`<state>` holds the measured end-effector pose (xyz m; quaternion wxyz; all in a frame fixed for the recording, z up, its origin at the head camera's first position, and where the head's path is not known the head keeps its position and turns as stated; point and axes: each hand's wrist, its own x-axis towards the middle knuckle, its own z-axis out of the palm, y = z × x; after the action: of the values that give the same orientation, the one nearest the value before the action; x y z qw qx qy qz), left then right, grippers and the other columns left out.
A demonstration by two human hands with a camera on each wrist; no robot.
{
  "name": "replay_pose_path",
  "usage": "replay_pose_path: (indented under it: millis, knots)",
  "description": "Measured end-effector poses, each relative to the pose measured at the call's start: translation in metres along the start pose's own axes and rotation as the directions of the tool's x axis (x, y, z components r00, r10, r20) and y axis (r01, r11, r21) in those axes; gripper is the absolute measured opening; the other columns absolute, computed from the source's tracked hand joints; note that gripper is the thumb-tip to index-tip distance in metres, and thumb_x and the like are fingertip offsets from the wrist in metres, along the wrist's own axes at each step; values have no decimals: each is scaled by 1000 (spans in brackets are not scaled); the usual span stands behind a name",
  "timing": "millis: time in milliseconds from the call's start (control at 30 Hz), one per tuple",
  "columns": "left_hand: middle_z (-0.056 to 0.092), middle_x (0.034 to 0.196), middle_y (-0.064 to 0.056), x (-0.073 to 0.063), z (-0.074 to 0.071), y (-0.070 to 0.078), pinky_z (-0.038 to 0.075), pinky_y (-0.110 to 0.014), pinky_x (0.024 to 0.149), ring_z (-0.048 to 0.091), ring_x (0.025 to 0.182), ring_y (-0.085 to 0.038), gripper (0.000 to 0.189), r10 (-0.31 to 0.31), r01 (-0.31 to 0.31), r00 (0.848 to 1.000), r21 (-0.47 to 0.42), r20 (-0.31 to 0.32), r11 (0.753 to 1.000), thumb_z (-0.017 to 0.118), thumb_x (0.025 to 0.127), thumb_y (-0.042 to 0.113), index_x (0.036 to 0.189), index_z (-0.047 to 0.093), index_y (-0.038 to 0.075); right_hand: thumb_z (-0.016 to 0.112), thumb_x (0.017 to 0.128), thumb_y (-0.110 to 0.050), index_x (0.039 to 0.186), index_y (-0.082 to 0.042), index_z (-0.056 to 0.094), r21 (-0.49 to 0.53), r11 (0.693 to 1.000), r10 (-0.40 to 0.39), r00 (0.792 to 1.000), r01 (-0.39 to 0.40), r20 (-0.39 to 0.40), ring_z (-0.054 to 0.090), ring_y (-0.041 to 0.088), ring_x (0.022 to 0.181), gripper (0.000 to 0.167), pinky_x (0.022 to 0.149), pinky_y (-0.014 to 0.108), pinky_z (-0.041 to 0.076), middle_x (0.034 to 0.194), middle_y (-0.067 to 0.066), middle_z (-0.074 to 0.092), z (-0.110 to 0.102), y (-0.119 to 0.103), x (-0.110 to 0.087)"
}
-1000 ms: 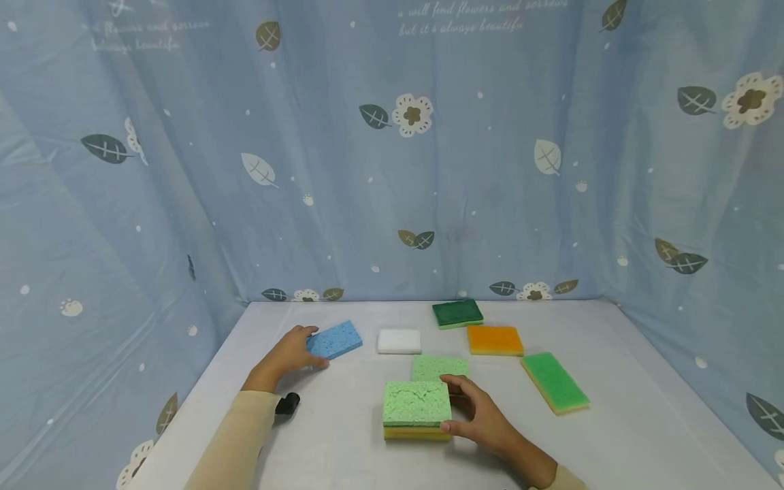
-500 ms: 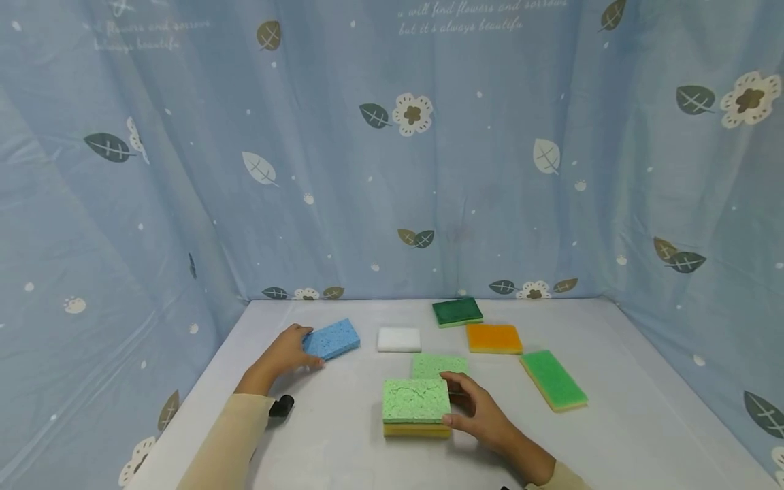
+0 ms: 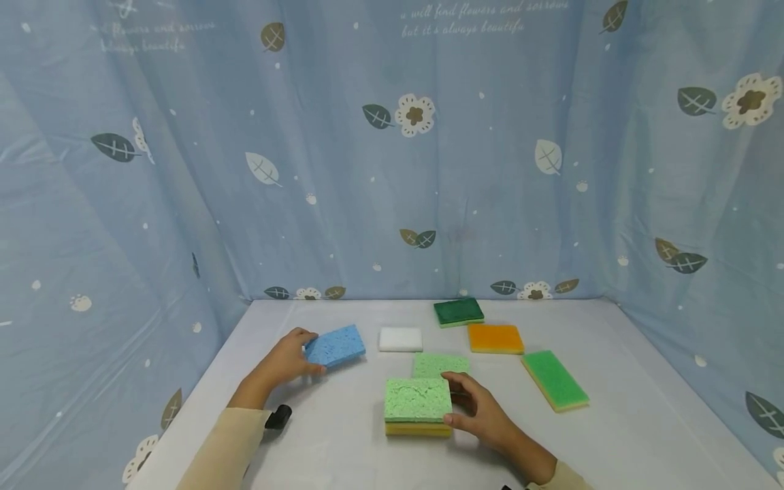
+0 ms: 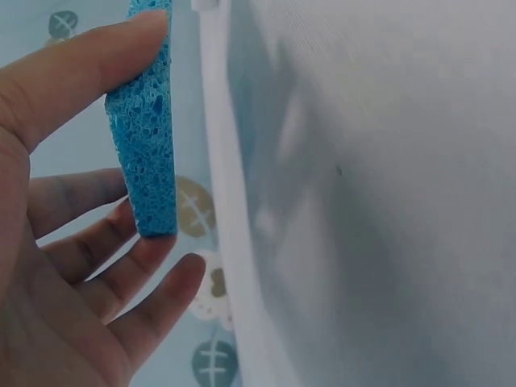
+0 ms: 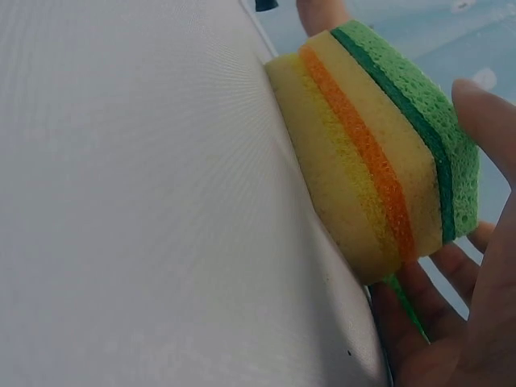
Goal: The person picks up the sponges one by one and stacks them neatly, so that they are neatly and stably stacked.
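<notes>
A blue sponge (image 3: 335,346) is pinched at its left end by my left hand (image 3: 284,358), thumb on the near side and fingers on the far side. In the left wrist view the same sponge (image 4: 147,153) stands edge-on between thumb and fingers. My right hand (image 3: 486,415) is curled round the right end of a stack of sponges (image 3: 418,401). The right wrist view shows the stack's layers: a light green sponge (image 5: 463,153) on top, over scouring sponges with a dark green layer, an orange layer (image 5: 379,185) and a yellow layer. Fingers are partly hidden behind the stack.
Behind the stack lies another light green sponge (image 3: 441,365). Farther back are a white sponge (image 3: 401,339), a dark green scouring sponge (image 3: 459,312) and an orange one (image 3: 496,338). A bright green one (image 3: 554,380) lies right. Curtains (image 3: 392,170) surround the white table (image 3: 343,435).
My left hand has drawn slightly nearer and to the left with the blue sponge, which has turned a little. The right hand and the stack have stayed in place.
</notes>
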<state>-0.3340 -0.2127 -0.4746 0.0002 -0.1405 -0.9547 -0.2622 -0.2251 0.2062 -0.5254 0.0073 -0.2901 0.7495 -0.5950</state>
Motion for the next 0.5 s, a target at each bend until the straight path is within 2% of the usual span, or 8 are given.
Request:
replay_pose_path:
  millis: [233,500]
  knots:
    - [49,134,-13,-5,0,17,43,-54,94,50,119,-35,84,79,-79,997,-19,-4,997,87,70,39,137,53,1,75,85,-9,144,-2,41,21,998,61,998,-61,-21,52,29,117,68,101,40,42,130,14,51,0,0,-1]
    - [51,131,-6,-11,-2,38,46,-49,92,52,117,-29,80,126,-126,992,4,-1,992,89,68,36,135,57,5,75,86,-11,143,-3,42,9,999,52,999,-51,-18,51,28,118,66,101,39,42,134,12,49,1,1,0]
